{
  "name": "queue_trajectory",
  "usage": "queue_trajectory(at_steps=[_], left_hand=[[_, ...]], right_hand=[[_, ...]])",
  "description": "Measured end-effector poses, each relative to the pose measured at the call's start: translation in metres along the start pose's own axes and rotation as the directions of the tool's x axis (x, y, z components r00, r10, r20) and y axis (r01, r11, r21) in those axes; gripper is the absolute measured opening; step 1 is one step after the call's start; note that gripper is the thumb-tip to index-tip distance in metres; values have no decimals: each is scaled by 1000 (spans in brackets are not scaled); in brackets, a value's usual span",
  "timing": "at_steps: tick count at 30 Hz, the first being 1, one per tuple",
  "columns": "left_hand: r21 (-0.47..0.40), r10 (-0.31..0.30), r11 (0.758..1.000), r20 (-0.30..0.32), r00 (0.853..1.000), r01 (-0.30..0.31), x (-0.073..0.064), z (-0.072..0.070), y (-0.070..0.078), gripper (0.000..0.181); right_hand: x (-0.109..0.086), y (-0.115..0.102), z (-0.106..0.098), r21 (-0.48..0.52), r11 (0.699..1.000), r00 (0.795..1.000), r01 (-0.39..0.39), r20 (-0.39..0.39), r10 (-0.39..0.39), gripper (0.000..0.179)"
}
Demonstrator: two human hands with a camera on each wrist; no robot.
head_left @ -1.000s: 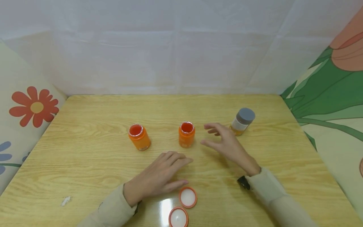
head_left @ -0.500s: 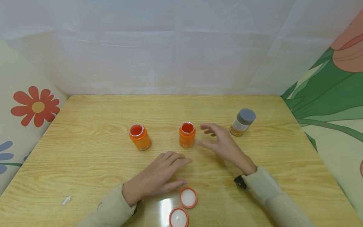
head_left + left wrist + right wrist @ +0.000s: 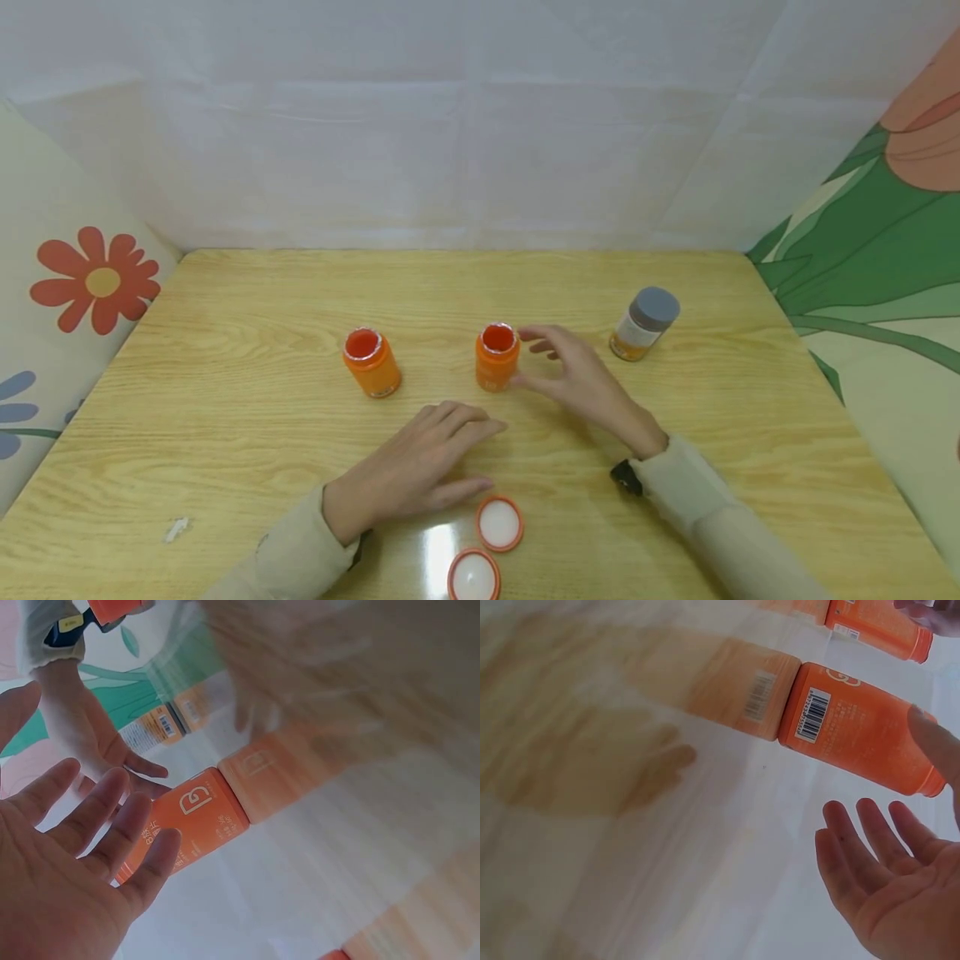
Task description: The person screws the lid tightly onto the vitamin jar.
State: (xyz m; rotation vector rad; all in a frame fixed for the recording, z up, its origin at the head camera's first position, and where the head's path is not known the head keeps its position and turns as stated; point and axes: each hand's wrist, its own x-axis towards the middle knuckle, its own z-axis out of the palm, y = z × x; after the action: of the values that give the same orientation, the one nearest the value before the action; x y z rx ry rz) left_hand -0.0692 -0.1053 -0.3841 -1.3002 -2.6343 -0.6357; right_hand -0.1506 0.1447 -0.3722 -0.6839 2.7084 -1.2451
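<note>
In the head view my right hand (image 3: pixel 581 379) is beside the middle orange bottle (image 3: pixel 497 367), its thumb and fingers spread on the bottle's right side. The right wrist view shows the same orange bottle (image 3: pixel 855 724) with a barcode, and the hand holds nothing. That bottle stands upright without a lid. My left hand (image 3: pixel 420 462) hovers over the table nearer the front, fingers loosely extended and holding nothing. Just below its thumb lie two orange-rimmed lids, an upper lid (image 3: pixel 500 523) and a lower lid (image 3: pixel 474 577), white insides up.
A second lidless orange bottle (image 3: pixel 372 367) stands to the left. At the right is a bottle with a grey cap (image 3: pixel 645 323). The wooden table (image 3: pixel 247 308) is glossy and reflects light; a white curtain (image 3: pixel 375 125) hangs behind its far edge.
My right hand has moved left, away from the grey-capped bottle and up to the middle orange bottle. The left hand has stayed nearly still.
</note>
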Motion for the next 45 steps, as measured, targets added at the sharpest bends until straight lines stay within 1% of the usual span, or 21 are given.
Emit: queue_trajectory(at_steps=[5,12,18,24,30,35,37,40,43,45], left_hand=[[4,-2,1000,1,1000,1,-1,0,-1,58],[10,-11,1000,17,1000,11,-3,-1,-1,57],[9,-13,1000,18,1000,13,-3,-2,-1,56],[8,6,1000,7,1000,-6,-2,-1,-1,56],[12,15,1000,42,999,-15,0,0,0,54],[18,49,999,52,997,-50,1,2,0,52],[23,60,998,63,996,-62,1,3,0,52],[17,58,998,99,993,-60,2,3,1,51],[-9,41,999,152,988,-40,3,2,1,52],[-30,23,999,193,981,-17,4,1,2,52]], right_hand=[[4,-2,4,15,1000,1000,5,28,-6,72],[10,-5,9,31,999,998,-24,53,23,79],[13,-7,12,24,999,998,-24,61,22,78],[15,-8,13,26,999,997,-31,71,29,79],[18,-8,13,27,999,996,-39,76,37,82],[20,-10,14,37,998,995,-55,85,51,83],[20,-11,14,38,997,994,-61,89,57,83],[20,-11,15,42,997,993,-68,96,64,82],[20,-11,16,49,996,993,-75,99,70,81],[20,-11,16,52,995,992,-80,100,75,81]])
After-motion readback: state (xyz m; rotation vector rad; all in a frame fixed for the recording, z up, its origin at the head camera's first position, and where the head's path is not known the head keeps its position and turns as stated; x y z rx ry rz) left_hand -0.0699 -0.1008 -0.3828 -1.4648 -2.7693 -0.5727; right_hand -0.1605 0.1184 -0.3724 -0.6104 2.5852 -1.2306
